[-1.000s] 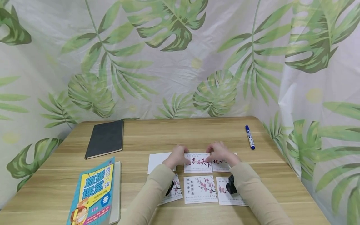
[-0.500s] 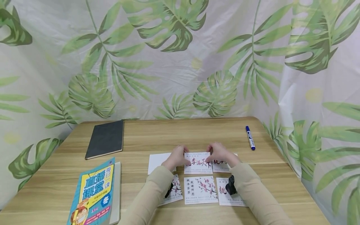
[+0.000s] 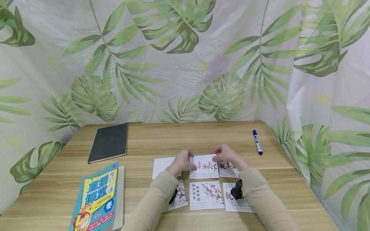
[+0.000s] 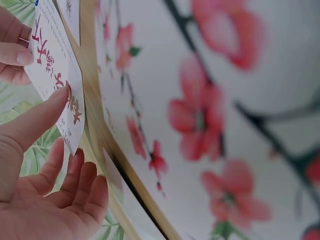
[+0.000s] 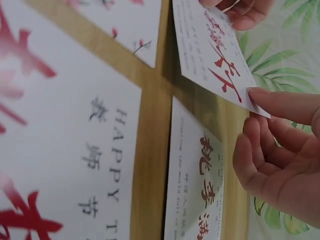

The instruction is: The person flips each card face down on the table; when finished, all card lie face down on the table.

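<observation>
Both hands hold a white greeting card (image 3: 203,173) printed with red brush characters, in the middle of the far row of cards. My left hand (image 3: 181,162) pinches its left side, thumb across the printed face and fingers behind the edge. At the top right corner, my right hand (image 3: 229,157) grips the card with thumb in front and fingers behind. In the right wrist view the card (image 5: 210,65) is tilted, its far edge raised off the table. Directly nearer lies a plum-blossom card (image 3: 206,195).
A blank white card (image 3: 163,166) lies left, a red-lettered card (image 3: 228,171) right, with further cards (image 3: 182,197) nearer. A blue-and-yellow book (image 3: 96,199) and black notebook (image 3: 108,142) occupy the left side. A blue marker (image 3: 257,142) lies far right; a leaf-patterned curtain (image 3: 179,64) stands behind.
My right hand has slid slightly upward to the card's top right corner, and the card's right side has risen a little. More of the card to the right shows. My left hand stays nearly still.
</observation>
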`<control>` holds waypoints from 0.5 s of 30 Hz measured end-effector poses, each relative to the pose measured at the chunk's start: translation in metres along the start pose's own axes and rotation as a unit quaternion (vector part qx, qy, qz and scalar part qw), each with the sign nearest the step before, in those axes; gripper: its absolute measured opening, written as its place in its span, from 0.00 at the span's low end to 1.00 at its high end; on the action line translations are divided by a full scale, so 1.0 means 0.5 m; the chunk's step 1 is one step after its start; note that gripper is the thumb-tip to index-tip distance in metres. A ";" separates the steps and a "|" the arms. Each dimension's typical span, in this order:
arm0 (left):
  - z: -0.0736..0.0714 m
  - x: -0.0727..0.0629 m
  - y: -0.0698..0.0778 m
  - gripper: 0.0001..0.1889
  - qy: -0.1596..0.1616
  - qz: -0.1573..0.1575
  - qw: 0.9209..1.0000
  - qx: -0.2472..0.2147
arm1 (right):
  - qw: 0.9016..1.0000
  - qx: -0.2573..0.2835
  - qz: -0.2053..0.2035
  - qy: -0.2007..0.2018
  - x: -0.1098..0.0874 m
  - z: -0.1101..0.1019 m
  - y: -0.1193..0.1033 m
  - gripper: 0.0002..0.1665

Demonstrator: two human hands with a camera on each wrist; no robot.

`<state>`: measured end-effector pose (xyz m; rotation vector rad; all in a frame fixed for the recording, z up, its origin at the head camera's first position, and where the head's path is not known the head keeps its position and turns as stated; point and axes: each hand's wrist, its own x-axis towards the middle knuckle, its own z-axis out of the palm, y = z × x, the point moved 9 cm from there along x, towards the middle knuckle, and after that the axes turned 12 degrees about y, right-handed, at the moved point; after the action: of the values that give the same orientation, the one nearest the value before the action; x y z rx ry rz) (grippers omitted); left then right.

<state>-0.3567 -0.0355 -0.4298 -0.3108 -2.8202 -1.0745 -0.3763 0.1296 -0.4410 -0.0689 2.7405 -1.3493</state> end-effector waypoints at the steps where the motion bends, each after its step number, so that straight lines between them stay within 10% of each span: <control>1: -0.001 0.000 0.000 0.24 0.001 0.002 1.000 0.001 | 1.000 0.018 0.017 -0.001 -0.001 0.000 0.003 0.16; 15: -0.001 -0.002 0.017 0.14 -0.008 0.032 0.999 -0.029 | 0.969 0.221 0.095 -0.057 -0.011 0.014 -0.009 0.20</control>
<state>-0.3538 -0.0299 -0.4241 -0.4146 -2.7768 -1.1456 -0.3702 0.1218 -0.4414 0.1378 2.2258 -1.7915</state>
